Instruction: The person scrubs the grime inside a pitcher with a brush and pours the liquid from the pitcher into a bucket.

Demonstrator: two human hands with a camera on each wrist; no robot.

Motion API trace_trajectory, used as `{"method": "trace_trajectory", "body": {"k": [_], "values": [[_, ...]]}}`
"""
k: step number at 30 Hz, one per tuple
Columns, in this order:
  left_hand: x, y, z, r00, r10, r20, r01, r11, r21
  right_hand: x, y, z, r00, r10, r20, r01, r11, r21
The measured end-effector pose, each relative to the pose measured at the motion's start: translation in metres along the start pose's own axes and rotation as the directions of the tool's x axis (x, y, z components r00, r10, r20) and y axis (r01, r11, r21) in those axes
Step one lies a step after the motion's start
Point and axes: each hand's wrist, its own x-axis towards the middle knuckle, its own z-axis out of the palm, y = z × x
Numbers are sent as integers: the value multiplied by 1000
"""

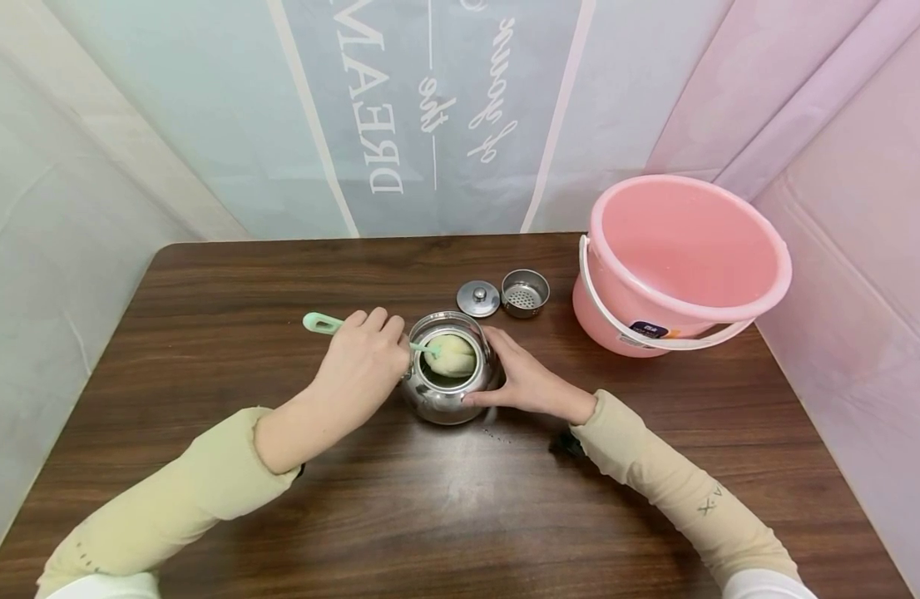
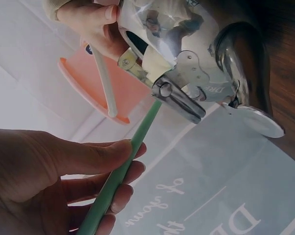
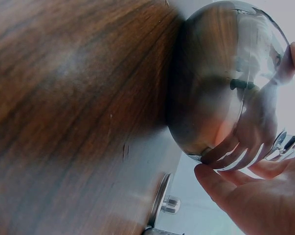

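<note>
A stainless steel teapot [image 1: 439,409] stands upright on the table with its top uncovered. In its mouth sits the pale green sponge head [image 1: 451,358] of a cleaning brush. My left hand [image 1: 368,353] pinches the brush's green handle [image 2: 119,171] between thumb and fingers, left of the teapot. Around the teapot's right side, my right hand [image 1: 533,378] holds the body, thumb in front and fingers behind. The right wrist view shows those fingertips [image 3: 208,178] against the shiny wall. The sponge's lower part is hidden inside.
Behind the teapot lie its round lid [image 1: 478,299] and a perforated metal strainer [image 1: 525,293]. A pink bucket [image 1: 685,241] with a white handle stands at the back right. Small droplets or marks dot the brown wooden table [image 1: 460,516] by the teapot. Printed fabric walls enclose the table.
</note>
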Motion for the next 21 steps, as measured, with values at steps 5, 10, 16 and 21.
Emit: {"method": "trace_trajectory", "body": {"k": [5, 10, 16, 21], "values": [[-1, 0, -3, 1000, -2, 1, 2, 1000, 10, 0, 0, 0, 1000, -1, -1, 1, 1000, -4], [-1, 0, -5, 1000, -5, -7, 5, 1000, 7, 0, 1, 0, 1000, -2, 0, 2, 1000, -6], [-2, 0, -11, 1000, -13, 15, 13, 1000, -3, 0, 1, 0, 1000, -9, -4, 9, 1000, -11], [-2, -1, -15, 1000, -12, 29, 12, 1000, -4, 1, 2, 1, 1000, -15, -6, 15, 1000, -9]]}}
